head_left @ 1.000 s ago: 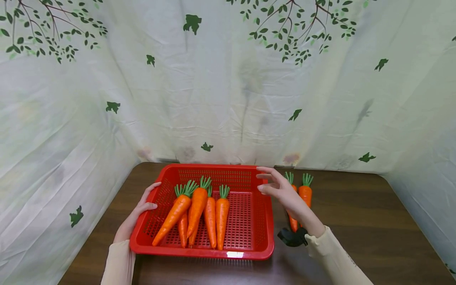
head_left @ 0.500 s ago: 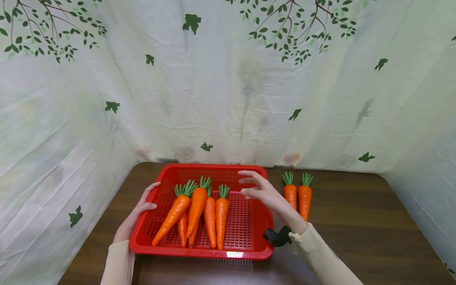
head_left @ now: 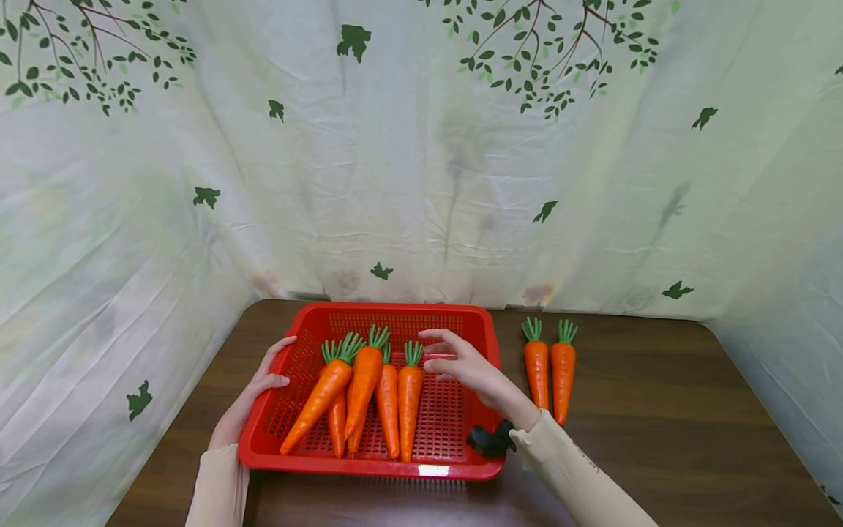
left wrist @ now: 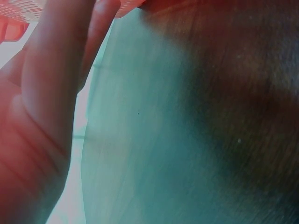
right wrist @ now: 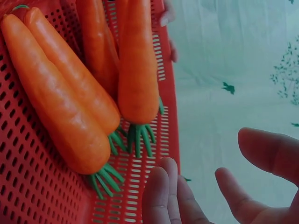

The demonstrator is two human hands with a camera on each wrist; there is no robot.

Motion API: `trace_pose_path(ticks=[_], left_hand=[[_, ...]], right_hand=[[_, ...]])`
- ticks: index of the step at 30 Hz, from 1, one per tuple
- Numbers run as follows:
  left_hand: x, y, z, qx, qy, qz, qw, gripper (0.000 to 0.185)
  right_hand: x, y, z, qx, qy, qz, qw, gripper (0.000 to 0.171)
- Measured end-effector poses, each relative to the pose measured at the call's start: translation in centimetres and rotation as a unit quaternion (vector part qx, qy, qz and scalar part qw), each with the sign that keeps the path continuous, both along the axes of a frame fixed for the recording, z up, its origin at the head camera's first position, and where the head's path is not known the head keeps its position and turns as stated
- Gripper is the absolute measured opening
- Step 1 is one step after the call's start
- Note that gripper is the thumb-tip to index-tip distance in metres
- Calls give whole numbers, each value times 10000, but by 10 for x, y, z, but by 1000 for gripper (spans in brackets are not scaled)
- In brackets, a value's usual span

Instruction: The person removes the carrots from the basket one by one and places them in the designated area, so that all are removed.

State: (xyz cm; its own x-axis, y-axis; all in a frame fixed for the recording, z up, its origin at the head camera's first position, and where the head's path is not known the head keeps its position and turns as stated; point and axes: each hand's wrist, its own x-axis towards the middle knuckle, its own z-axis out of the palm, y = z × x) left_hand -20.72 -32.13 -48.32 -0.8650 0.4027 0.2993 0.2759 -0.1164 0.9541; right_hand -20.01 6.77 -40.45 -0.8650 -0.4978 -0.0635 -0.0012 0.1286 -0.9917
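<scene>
My left hand [head_left: 249, 399] grips the left rim of a red plastic basket [head_left: 484, 468] with perforated walls. In the left wrist view, that hand [left wrist: 49, 107] fills the left side beneath a bit of the basket. Several orange carrots [head_left: 410, 410] with green tops lie in the basket's left and middle part, some overlapping. Over the basket hovers my right hand [head_left: 464, 366], fingers spread and holding nothing, just right of the rightmost carrot's top. The right wrist view shows its fingertips [right wrist: 155, 189] close to the green tops of the nearest carrots [right wrist: 60, 100].
Two more carrots [head_left: 536, 369] lie side by side on the dark wooden table [head_left: 658, 395], right of the basket. A black wrist device [head_left: 490, 439] sits at my right wrist. White leaf-printed cloth [head_left: 421, 183] hangs behind and on both sides.
My right hand has moved left from the basket's right rim to over its inside, uncovering the two carrots on the table. The left hand and basket have stayed put.
</scene>
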Motion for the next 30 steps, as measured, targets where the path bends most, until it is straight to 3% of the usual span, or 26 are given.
trace_pose_path(ticks=[18,30], left_hand=[[0,0,0,72,38,-83,9999,71],[0,1,0,55,87,-30,9999,72]], right_hand=[[-1,-18,-14,285,-422,158,9986,50],[-2,-24,-20,801,-755,193,9937,52]])
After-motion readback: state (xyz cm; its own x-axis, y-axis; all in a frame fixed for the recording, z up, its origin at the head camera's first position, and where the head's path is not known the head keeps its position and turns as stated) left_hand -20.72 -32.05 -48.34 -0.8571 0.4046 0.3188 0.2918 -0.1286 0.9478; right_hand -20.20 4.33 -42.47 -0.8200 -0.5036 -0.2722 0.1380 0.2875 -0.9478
